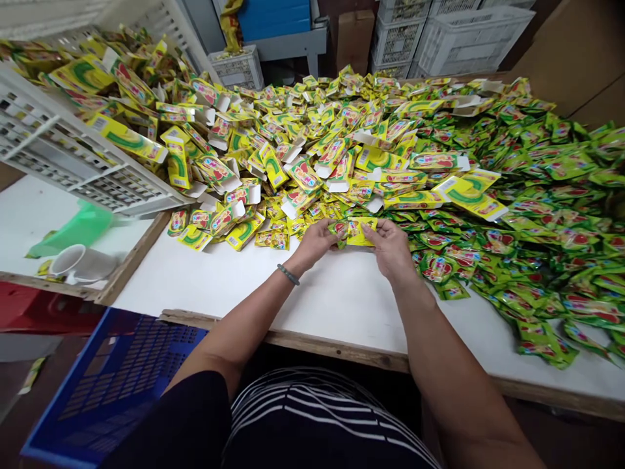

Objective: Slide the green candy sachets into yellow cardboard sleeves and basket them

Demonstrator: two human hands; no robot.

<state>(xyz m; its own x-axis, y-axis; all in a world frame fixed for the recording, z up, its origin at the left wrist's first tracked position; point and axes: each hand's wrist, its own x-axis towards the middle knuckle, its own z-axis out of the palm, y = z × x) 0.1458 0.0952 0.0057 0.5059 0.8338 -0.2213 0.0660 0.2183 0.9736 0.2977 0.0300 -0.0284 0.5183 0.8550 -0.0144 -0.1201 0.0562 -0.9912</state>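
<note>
My left hand [316, 243] pinches a small green packet [338, 229] with a red print. Right beside it, my right hand [391, 247] grips a small yellow packet [359, 232] between thumb and fingers. The two packets meet edge to edge above the white tabletop [317, 293]. Just beyond both hands lies a heap of yellow printed cartons [305, 174], several with open white flaps. To the right spreads a pile of shiny green packets [488, 241]. Small yellow packets [279, 240] lie at the heap's front edge, left of my left hand.
A white plastic crate [92, 172] tips its cartons onto the table from the left. Near it are a white cup [78, 262] and a green plastic scoop-like piece [75, 229]. A blue crate [122, 378] stands below the wooden table edge [336, 352]. Stacked white crates [469, 42] stand behind.
</note>
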